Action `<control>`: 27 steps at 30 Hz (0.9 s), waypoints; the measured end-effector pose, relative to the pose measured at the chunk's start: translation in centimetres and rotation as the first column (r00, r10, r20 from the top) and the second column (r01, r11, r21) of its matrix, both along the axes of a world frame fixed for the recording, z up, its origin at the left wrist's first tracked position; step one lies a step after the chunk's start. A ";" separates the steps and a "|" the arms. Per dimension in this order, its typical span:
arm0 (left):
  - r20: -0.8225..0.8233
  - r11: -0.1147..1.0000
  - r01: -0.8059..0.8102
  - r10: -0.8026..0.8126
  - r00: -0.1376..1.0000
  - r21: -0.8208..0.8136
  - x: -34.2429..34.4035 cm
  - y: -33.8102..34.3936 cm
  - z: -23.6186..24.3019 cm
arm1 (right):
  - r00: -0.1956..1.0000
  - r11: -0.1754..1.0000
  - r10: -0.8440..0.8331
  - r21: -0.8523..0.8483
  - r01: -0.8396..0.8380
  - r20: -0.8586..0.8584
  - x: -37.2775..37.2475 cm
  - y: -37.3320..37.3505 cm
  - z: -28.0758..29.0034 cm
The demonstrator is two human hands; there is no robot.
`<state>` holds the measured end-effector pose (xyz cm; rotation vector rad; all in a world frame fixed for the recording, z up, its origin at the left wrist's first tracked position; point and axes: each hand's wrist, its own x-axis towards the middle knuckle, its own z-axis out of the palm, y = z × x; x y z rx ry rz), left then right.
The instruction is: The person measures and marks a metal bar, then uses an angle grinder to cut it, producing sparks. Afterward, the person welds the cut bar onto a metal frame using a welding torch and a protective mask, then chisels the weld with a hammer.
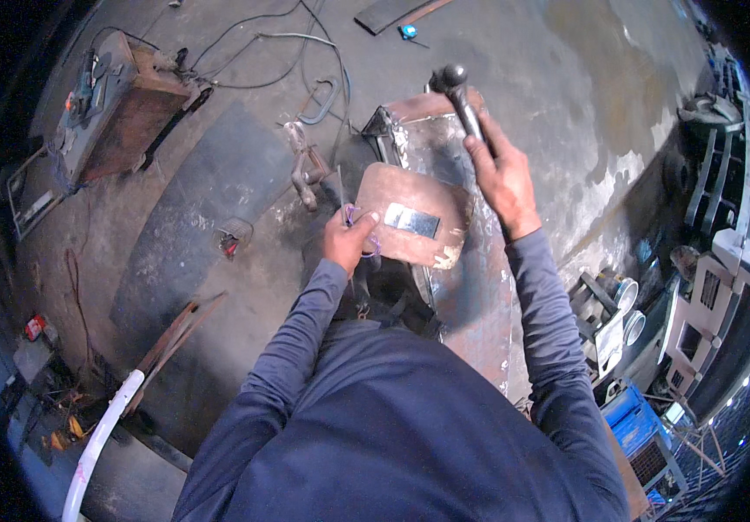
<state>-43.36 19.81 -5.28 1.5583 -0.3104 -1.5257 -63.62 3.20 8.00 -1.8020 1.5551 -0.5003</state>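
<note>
Because your right hand (507,184) grips the hammer (464,106) near the shield (408,195) your left hand (350,239) clasps over the metal piece (475,300), a stray swing could crack the shield's dark window (423,224).

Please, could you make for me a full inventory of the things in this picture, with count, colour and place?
Plate with dark window: one, tan, centre
Hammer: one, dark grey, upper centre
Steel workpiece: one, grey and rusty, below the plate
C-shaped clamp: one, grey, floor above centre
Cables: several, dark and grey, floor at top
Small object: one, blue, floor at top
Box: one, rusty brown, upper left
Pipe: one, white, lower left
Tyre: at least one, black, right edge
Crate-like item: one, blue, lower right
Smaller clutter: uncountable, mixed, both sides
Sleeves: two, grey-blue, lower half
Left hand: one, bare, gripping the plate's left edge
Right hand: one, bare, around the hammer's handle
</note>
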 end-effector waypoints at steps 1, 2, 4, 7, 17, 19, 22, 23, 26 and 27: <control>-0.046 1.000 -0.006 0.006 0.999 0.001 0.0 0.0 0.3 | 0.998 0.999 -0.024 -0.037 0.026 0.054 0.2 0.1 0.5; -0.013 1.000 0.006 -0.006 1.000 -0.001 0.1 0.3 0.2 | 0.993 0.996 -0.046 -0.071 0.054 0.108 0.6 0.3 0.8; 0.054 1.000 0.026 -0.025 0.998 -0.010 0.2 0.7 0.0 | 0.988 0.990 -0.085 -0.099 0.098 0.130 0.4 0.6 0.1; -0.004 1.000 0.028 -0.028 1.000 -0.002 0.2 0.2 0.3 | 0.996 0.994 -0.082 -0.070 0.078 -0.046 -1.4 0.7 -2.5; 0.009 0.999 0.024 -0.024 1.000 0.024 0.0 0.6 0.1 | 0.994 0.997 -0.076 -0.022 0.075 -0.080 -2.0 1.4 -3.7; 0.036 1.000 0.024 -0.024 0.999 0.014 0.1 0.7 -0.7 | 0.996 0.995 -0.092 -0.035 0.091 -0.014 -1.6 1.2 -3.4; 0.019 1.000 0.014 -0.014 1.000 -0.007 0.1 0.2 -0.7 | 0.989 0.983 -0.108 -0.137 0.121 0.099 -0.9 0.7 -2.0; 0.012 1.000 0.015 -0.015 1.000 -0.010 0.1 0.1 -0.4 | 0.993 0.974 -0.060 -0.210 0.081 0.105 -1.3 1.3 -3.5; 0.024 0.999 0.046 -0.046 0.999 -0.012 0.2 0.4 0.0 | 0.994 0.996 -0.088 0.001 0.088 -0.057 -2.6 1.3 -4.2; 0.067 0.999 0.049 -0.048 0.997 -0.017 0.4 0.4 -0.9 | 0.993 0.993 -0.115 0.009 0.115 0.005 -1.6 0.4 -1.7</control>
